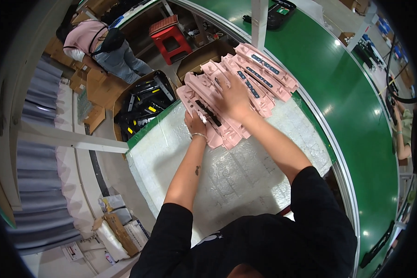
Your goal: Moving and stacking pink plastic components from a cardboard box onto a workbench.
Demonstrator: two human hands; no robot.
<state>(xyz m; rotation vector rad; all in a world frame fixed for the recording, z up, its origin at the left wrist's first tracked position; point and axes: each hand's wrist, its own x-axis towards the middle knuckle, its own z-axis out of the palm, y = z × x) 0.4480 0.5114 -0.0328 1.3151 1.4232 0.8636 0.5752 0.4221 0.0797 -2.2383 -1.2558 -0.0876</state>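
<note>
Several long pink plastic housings point(207, 88) lie side by side in a row at the far end of the padded work surface. My left hand point(196, 124) is at the left edge of the nearest housing, its fingers closed on that edge; a small white bit shows by the fingertips. My right hand point(235, 98) rests across the middle of the row with its fingers stretched out over the housings, hiding part of them. A black strip point(208, 112) sits in the nearest housing. Dark blue strips point(249, 84) show in the housings to the right.
Clear wrap covers the pale work surface point(245, 173). A green conveyor belt point(352, 111) runs along the right. On the left stands a box of black parts with yellow marks point(150, 110). Beyond are a red stool point(170, 39) and a bending person in pink point(90, 39).
</note>
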